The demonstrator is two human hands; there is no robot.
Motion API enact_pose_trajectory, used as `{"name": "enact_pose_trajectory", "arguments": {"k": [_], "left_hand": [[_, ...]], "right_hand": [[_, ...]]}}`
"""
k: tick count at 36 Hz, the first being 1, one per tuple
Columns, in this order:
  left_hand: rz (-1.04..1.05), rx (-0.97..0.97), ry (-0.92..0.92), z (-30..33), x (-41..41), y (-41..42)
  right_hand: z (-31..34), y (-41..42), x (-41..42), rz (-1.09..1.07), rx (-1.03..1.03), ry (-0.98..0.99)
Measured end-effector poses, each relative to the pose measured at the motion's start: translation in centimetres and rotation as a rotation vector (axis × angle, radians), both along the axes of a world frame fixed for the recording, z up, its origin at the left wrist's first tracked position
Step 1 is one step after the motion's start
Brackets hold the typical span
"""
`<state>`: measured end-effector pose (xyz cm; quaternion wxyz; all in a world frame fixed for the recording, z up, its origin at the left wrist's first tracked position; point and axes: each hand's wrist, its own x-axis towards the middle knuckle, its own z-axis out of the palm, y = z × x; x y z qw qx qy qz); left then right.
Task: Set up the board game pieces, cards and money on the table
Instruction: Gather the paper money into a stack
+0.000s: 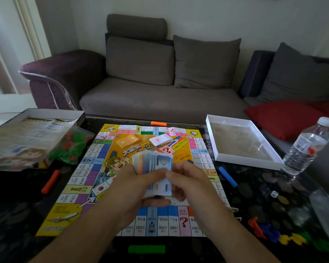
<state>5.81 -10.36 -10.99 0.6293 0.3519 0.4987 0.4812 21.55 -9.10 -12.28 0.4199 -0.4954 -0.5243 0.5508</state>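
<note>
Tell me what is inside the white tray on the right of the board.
The white tray shows only its bare, shiny floor; no pieces, cards or money lie in it. The money stack is held in both hands over the board.

Board [95,168] centre hidden behind hands; bottle [304,149] label unreadable; box [27,141] cut off left.
</note>
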Motion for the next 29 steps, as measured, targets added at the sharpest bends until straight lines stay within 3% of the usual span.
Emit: {"name": "enact_pose_trajectory", "arguments": {"k": [11,21,29], "left_hand": [[-0.063,-0.140,-0.205,0.4,-0.4,-0.2],[0.060,0.004,-0.010,-0.3,-0.4,-0.2],[0.034,0.004,0.007,-0.6,-0.9,0.3]], "right_hand": [[-1.0,0.5,0.0,-0.098,0.131,-0.132],[-0.5,0.3,0.8,-0.116,0.104,-0.119],[0.2,0.3,1.2,-0.116,0.075,-0.160]]}}
